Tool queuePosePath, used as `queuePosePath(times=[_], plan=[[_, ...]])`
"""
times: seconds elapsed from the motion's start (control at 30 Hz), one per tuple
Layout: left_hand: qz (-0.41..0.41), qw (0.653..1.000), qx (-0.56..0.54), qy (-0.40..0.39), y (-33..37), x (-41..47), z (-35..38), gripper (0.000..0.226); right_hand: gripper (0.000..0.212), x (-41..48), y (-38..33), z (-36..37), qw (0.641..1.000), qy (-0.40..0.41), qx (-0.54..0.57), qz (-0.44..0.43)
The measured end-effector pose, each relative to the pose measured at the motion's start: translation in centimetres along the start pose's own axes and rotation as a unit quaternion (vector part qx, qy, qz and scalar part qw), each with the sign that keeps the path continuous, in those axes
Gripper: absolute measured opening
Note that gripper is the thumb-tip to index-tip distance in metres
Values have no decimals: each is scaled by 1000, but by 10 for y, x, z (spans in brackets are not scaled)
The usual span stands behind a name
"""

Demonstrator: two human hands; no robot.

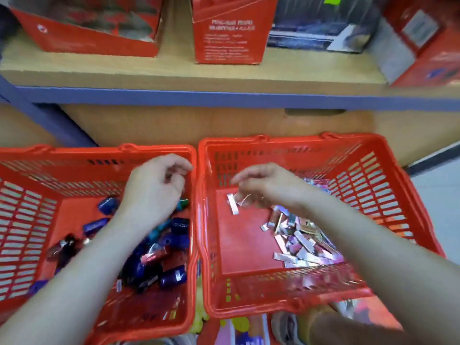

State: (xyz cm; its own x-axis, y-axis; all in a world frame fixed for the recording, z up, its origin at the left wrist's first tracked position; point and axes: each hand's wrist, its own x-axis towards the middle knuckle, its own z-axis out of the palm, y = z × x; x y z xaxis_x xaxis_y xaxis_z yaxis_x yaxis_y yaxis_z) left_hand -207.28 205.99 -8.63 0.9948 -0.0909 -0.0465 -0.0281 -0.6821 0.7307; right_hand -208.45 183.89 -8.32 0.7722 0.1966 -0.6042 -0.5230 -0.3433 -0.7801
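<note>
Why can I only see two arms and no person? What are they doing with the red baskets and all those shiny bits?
The camera sits on the person's head and looks down, so you see only their own two arms, as if through their eyes. The left hand hovers over the left basket, which holds small dark blue and purple tubes. The right hand is over the right basket, which holds a pile of shiny silver strips. One strip shows just under that hand, but the picture is blurry, so I cannot tell whether it is pinched or falling. The left hand is curled, and whether it holds anything is hidden. Behind the baskets is a wooden shelf with red boxes.
</note>
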Motion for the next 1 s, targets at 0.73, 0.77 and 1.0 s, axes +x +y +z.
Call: queuePosePath(times=[0.73, 0.77, 1.0], plan=[[59, 882, 340, -321, -23, 37, 299, 94, 128, 42, 250, -117, 926, 208, -177, 261], [55, 883, 326, -333, -21, 35, 307, 91, 124, 46, 256, -117, 936, 200, -161, 240], [81, 908, 290, -292, -21, 43, 299, 44, 25, 54, 239, -111, 963, 133, -129, 197]])
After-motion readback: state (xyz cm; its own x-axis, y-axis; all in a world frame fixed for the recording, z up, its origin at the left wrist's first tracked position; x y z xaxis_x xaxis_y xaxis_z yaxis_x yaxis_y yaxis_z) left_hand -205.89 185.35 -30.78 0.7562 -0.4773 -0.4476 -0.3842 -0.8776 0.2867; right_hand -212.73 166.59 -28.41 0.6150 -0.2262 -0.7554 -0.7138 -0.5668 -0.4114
